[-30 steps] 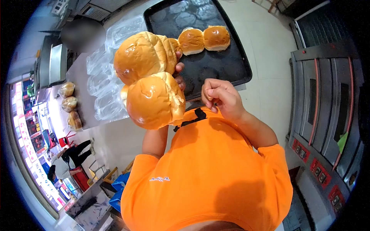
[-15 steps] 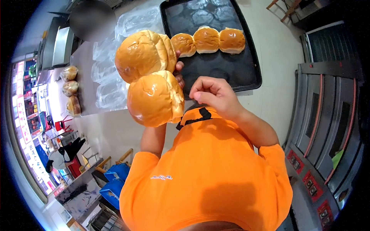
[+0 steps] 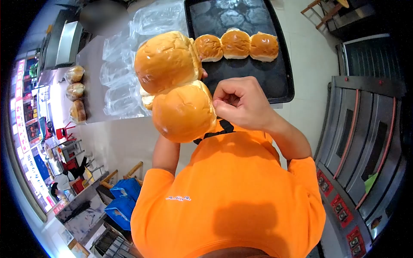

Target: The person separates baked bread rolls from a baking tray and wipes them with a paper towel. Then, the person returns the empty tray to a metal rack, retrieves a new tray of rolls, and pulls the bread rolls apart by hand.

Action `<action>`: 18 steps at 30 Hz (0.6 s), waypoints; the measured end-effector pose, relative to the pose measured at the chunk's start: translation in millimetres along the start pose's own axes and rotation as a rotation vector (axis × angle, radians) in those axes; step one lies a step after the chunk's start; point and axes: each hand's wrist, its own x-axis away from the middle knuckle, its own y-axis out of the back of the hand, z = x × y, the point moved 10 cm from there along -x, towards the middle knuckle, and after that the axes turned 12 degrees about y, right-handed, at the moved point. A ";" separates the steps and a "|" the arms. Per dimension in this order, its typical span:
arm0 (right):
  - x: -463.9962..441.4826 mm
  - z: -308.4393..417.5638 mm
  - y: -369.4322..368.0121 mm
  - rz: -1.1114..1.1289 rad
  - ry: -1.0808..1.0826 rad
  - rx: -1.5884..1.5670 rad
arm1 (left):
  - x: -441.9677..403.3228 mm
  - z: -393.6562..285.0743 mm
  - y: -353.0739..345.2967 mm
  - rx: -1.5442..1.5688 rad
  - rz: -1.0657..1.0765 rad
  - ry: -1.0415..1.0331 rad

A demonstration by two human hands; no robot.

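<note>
A cluster of glossy golden bread buns (image 3: 167,62) is held up in front of me, joined side by side. My left hand (image 3: 204,74) is mostly hidden beneath it, with the arm running under from the left and fingertips showing at the right edge. The nearest bun (image 3: 184,112) of the cluster hangs closest to my chest. At its right edge is my right hand (image 3: 241,103), thumb and index finger pinched together against the crust. Whatever lies between those fingertips is too small to make out.
Three joined buns (image 3: 235,44) lie on a black baking tray (image 3: 258,81) behind the cluster. Clear plastic bags (image 3: 122,77) are spread on the table to the left, with bagged buns (image 3: 75,92) at its far edge. A deck oven (image 3: 344,133) stands at right.
My right hand has moved left and now touches the nearest bun's edge; before, it was apart from it. The held cluster has shifted slightly right, covering more of my left fingers.
</note>
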 end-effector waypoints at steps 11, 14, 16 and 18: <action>13.6 3.9 9.4 -0.185 0.109 -0.051 | -7.0 -2.2 0.5 0.039 0.026 -0.009; 10.8 10.5 8.8 -0.120 0.120 -0.092 | -9.1 -2.9 -0.3 0.048 0.044 -0.004; 9.2 3.4 4.5 -0.050 0.044 -0.084 | -9.3 -2.6 -1.1 0.045 0.046 -0.004; 7.4 1.0 6.0 -0.049 0.022 -0.057 | -6.1 -1.0 -1.3 0.048 0.043 -0.011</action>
